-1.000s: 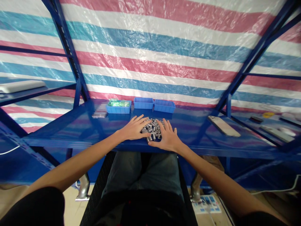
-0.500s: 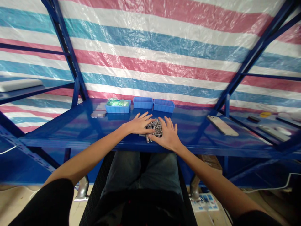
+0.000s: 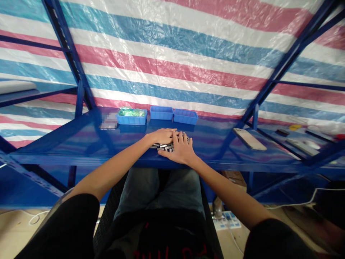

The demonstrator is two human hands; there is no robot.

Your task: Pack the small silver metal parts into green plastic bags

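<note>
A pile of small silvery metal cylinders (image 3: 168, 146) lies on the blue table (image 3: 212, 140) near its front edge, partly covered by both hands. My left hand (image 3: 161, 136) rests flat over the far left side of the pile, fingers stretched to the right. Over the right side lies my right hand (image 3: 182, 148), its fingers extended forward and its thumb pointing left along the near edge. The fingertips of the two hands meet or overlap above the pile. Neither hand is closed around a piece; what lies under the palms is hidden.
Along the back stand a blue bin with green plastic packets (image 3: 132, 119) and two more blue bins, a middle one (image 3: 161, 114) and a right one (image 3: 185, 118). A phone (image 3: 250, 139) lies at right. Blue metal posts (image 3: 72, 50) rise at the sides.
My hands have come closer together over the pile, the right one moving left onto it. More of the metal pieces are now covered. The camera view has shifted slightly.
</note>
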